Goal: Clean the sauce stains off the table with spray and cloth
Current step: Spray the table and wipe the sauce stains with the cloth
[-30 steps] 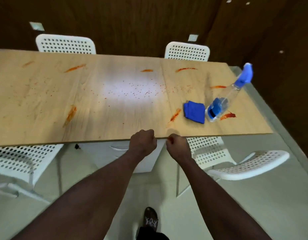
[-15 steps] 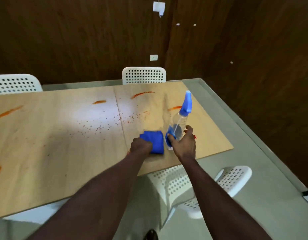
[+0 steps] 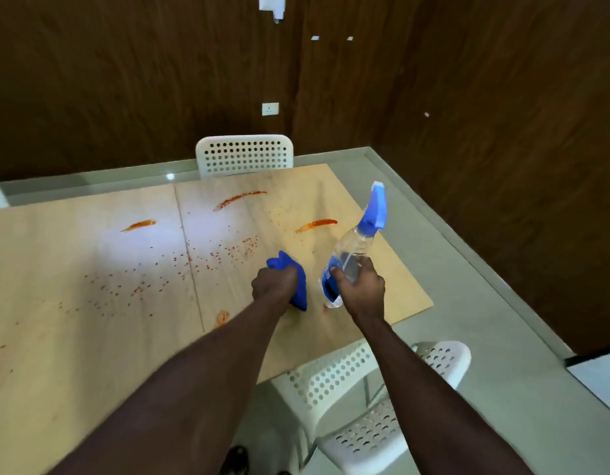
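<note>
Standing nr table (image 3: 73,303) corner: white chair (image 3: 334,382)

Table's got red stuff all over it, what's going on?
A person is getting ready to clean sauce stains off the wooden table. Their left hand grips a blue cloth, and their right hand holds a tilted spray bottle by its body. The streaks and dots look unwiped.

Cloth (image 3: 285,262): blue, bunched up; you grip it in your left hand (image 3: 274,282), over the right part of the table (image 3: 39,269).
Spray bottle (image 3: 353,246): clear body, blue label, blue trigger head; you hold it round the body in your right hand (image 3: 360,286), tilted, head uppermost, just beside the cloth.
Sauce stains (image 3: 240,199): orange-red streaks and fine speckles across the light wood table.
</note>
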